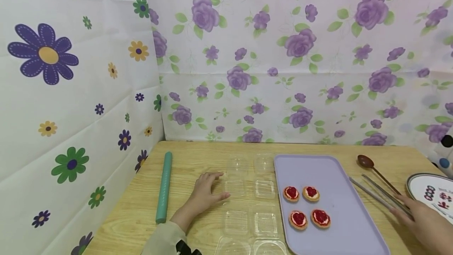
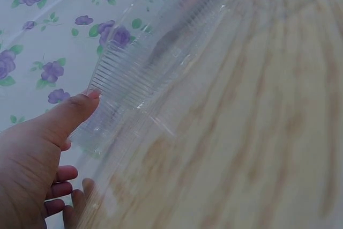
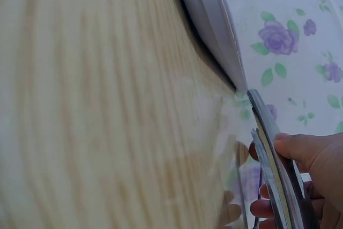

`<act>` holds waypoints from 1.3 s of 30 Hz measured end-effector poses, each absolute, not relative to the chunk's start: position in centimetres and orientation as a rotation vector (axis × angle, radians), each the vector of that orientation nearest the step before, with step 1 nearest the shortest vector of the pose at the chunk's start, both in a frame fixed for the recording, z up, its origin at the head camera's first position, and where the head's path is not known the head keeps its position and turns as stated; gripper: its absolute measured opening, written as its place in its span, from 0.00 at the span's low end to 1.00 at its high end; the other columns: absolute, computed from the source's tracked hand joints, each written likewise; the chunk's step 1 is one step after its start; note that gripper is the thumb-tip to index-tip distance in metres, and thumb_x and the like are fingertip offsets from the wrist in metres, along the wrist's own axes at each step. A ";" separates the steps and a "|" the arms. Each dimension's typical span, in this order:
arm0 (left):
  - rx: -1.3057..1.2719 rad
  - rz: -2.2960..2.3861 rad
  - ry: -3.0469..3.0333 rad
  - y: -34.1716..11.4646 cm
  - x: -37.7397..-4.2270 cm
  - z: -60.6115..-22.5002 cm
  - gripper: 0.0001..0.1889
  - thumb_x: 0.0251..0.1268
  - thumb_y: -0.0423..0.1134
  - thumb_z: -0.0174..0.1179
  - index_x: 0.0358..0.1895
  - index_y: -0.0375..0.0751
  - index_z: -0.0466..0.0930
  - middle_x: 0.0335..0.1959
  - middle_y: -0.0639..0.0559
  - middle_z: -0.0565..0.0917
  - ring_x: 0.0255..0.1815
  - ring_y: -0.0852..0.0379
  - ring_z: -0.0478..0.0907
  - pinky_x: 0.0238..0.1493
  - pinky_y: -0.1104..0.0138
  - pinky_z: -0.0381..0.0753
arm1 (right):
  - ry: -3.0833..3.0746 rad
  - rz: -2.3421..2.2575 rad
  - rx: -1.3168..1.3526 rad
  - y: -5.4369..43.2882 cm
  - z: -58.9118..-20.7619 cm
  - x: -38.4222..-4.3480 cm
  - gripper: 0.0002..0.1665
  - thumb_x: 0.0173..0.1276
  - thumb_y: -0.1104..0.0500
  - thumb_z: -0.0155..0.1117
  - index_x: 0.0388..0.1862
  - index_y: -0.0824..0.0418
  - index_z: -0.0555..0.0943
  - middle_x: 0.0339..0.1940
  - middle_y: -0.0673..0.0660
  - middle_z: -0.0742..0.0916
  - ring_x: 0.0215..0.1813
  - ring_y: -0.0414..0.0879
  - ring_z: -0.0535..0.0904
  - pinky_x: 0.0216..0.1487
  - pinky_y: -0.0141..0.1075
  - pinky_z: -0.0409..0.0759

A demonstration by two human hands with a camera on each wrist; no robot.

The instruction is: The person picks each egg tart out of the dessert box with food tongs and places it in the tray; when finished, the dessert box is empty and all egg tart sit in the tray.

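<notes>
Beside clear plastic clamshell boxes on the table, my left hand has its thumb and forefinger stretched toward their left edges. In the left wrist view, the thumb tip is right at the ribbed wall of a clear box. My right hand grips a pair of metal tongs, arms spread apart and tips near the tray's right edge. Thumb on one side and fingers on the other show around the tongs in the right wrist view. Several red-topped tarts sit on the left part of the lilac tray.
A teal rolling-pin-like stick lies left of my left hand. Beyond the tongs is a dark wooden spoon. A white plate with red markings stands at the right edge. Flowered cloth rises behind the table.
</notes>
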State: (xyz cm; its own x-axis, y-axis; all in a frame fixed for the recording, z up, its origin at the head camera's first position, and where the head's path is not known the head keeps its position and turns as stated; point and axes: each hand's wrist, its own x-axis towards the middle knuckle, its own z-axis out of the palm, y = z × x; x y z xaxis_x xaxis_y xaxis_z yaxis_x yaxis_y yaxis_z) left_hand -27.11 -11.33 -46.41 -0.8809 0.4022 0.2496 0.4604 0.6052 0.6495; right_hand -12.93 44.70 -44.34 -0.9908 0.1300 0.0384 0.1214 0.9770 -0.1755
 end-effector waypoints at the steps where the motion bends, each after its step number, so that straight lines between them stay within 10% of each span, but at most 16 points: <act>1: -0.738 -1.146 -2.744 -11.3 -27.1 -46.4 0.38 0.53 0.56 0.68 0.66 0.45 0.68 0.59 0.44 0.74 0.64 0.42 0.66 0.69 0.41 0.57 | -3.065 0.261 -0.190 44.7 -44.4 -12.9 0.44 0.72 0.40 0.52 0.54 0.85 0.69 0.47 0.86 0.77 0.46 0.78 0.75 0.43 0.62 0.75; 39: -0.755 -1.146 -2.748 -12.4 -27.1 -47.1 0.41 0.52 0.56 0.69 0.68 0.43 0.65 0.63 0.43 0.72 0.65 0.41 0.65 0.67 0.40 0.61 | -3.061 0.196 -0.228 43.9 -45.0 -12.0 0.52 0.66 0.33 0.55 0.54 0.86 0.69 0.40 0.84 0.78 0.43 0.77 0.74 0.40 0.61 0.74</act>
